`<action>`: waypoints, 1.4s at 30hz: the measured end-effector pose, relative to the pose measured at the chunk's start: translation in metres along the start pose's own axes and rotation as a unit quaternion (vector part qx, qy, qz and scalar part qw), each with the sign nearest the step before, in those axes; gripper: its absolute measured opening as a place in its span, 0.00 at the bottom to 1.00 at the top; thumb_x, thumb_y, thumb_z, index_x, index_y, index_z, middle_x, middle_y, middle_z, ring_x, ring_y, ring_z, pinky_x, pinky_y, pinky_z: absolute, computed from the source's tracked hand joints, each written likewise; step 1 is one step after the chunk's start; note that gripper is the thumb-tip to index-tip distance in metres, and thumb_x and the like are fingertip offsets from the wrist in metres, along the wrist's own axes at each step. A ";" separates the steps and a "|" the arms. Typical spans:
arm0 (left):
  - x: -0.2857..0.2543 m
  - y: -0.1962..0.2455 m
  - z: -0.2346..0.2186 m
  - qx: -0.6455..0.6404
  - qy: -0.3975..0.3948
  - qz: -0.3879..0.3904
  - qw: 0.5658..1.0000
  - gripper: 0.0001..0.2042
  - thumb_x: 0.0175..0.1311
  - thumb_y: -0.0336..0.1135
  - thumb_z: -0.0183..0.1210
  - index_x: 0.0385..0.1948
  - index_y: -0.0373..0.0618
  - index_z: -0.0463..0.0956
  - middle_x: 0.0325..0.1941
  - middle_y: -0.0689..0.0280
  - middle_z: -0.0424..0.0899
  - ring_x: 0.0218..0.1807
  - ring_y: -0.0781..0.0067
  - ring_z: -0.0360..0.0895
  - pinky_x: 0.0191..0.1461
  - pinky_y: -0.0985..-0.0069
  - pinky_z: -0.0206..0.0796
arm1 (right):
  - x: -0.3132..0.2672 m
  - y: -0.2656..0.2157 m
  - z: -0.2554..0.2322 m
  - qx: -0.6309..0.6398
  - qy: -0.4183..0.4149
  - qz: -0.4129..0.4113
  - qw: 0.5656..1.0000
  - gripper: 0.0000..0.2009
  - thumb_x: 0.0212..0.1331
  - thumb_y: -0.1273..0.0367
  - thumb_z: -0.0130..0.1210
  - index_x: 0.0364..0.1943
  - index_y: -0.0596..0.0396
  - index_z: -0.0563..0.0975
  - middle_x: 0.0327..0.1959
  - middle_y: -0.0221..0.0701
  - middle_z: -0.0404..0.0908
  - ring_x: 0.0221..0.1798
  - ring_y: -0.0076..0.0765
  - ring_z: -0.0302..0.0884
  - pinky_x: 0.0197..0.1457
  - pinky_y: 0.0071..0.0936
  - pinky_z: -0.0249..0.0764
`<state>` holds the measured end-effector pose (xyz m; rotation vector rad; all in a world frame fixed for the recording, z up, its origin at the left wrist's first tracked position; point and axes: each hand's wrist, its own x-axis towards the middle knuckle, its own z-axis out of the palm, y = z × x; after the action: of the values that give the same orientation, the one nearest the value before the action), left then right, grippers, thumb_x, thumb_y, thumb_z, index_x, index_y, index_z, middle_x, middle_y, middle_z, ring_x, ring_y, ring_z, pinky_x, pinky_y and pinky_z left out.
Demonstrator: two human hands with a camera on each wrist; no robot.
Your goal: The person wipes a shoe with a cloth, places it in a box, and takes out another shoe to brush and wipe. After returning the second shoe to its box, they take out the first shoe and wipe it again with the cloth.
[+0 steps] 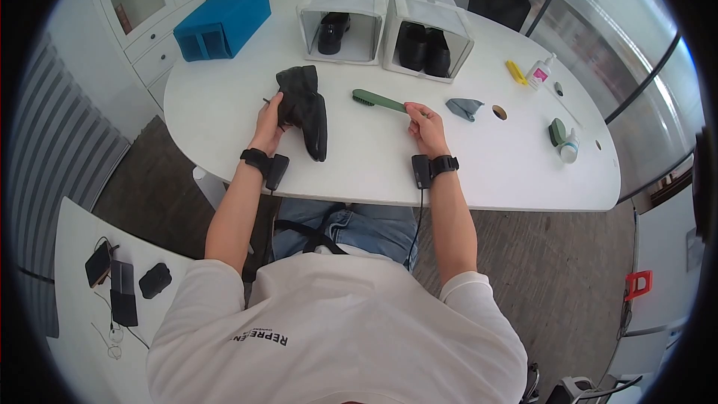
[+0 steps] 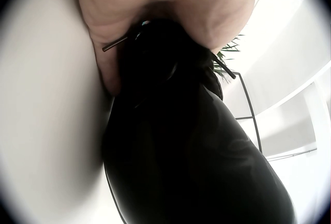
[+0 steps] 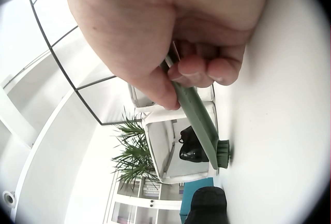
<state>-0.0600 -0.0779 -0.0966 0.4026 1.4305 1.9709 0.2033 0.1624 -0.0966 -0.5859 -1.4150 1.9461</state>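
A black lace-up leather shoe [image 1: 310,108] is at the left of the white table, its toe towards the person. My left hand [image 1: 268,126] grips it near the ankle opening, and in the left wrist view the hand curls around the dark upper [image 2: 186,146] beside the lace ends. To the right, my right hand [image 1: 428,131] pinches the end of a green brush [image 1: 383,101] between thumb and fingers. The brush head [image 3: 223,154] points left towards the shoe, bristles facing the white tabletop. Part of the handle is hidden inside the right hand.
Two white shoe boxes [image 1: 307,26] [image 3: 150,146] with black shoes inside stand at the back. A blue box [image 1: 243,19] is at the back left. Rightwards lie a grey cloth [image 1: 465,109], a yellow object [image 1: 516,72], a white bottle [image 1: 539,73], a green block [image 1: 556,132] and a small bottle [image 1: 570,148].
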 end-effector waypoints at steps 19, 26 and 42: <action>-0.005 0.002 0.001 -0.013 -0.010 0.003 1.000 0.22 0.69 0.49 0.49 0.54 0.40 0.69 0.50 0.62 0.79 0.49 0.70 0.77 0.54 0.68 0.69 | 0.009 0.000 -0.019 -0.190 0.293 -0.310 0.884 0.12 0.67 0.66 0.48 0.47 0.59 0.72 0.33 0.33 0.80 0.33 0.26 0.80 0.38 0.22 0.69; -0.004 0.001 0.002 -0.011 -0.010 0.003 1.000 0.22 0.69 0.49 0.49 0.54 0.40 0.69 0.51 0.61 0.79 0.50 0.70 0.77 0.55 0.68 0.69 | 0.002 -0.001 -0.015 -0.262 0.154 -0.190 0.934 0.11 0.49 0.70 0.47 0.26 0.62 0.80 0.23 0.33 0.79 0.23 0.24 0.69 0.33 0.22 0.66; -0.004 0.002 0.001 -0.019 -0.006 0.005 1.000 0.23 0.69 0.50 0.50 0.54 0.40 0.69 0.50 0.62 0.79 0.50 0.71 0.77 0.53 0.69 0.71 | 0.026 0.008 -0.046 -0.442 0.323 -0.149 0.824 0.21 0.52 0.63 0.56 0.50 0.56 0.75 0.30 0.38 0.82 0.38 0.41 0.80 0.47 0.35 0.73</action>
<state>-0.0570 -0.0801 -0.0940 0.4055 1.3849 1.9973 0.2150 0.2099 -0.1179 -1.2022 -1.7289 0.6227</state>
